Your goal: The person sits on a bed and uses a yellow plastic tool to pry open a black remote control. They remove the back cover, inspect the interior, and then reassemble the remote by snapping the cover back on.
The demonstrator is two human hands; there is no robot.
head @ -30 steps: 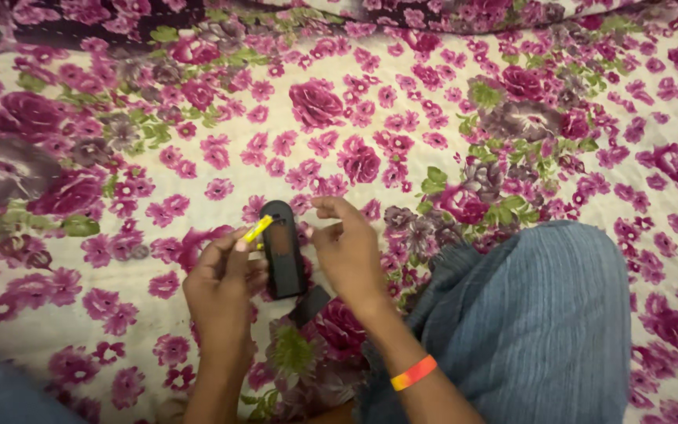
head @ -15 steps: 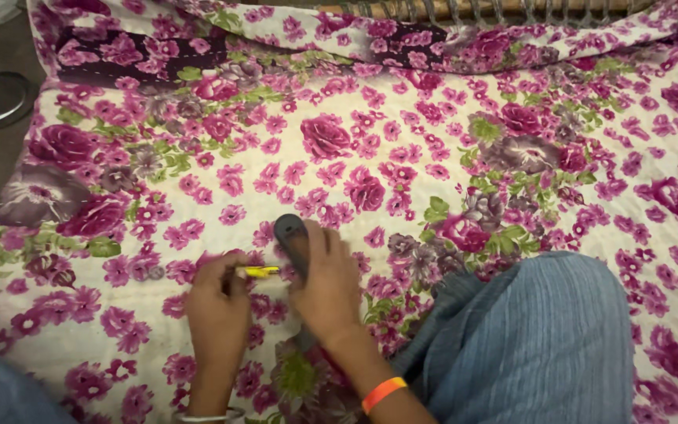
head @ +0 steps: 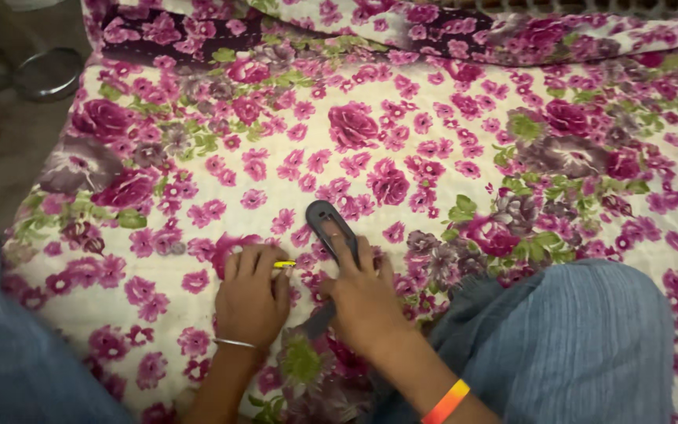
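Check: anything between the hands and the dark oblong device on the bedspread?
Nothing visible. The right hand already rests on the dark oblong device; the left hand, beside it, holds a small yellow tool whose tip points at it.
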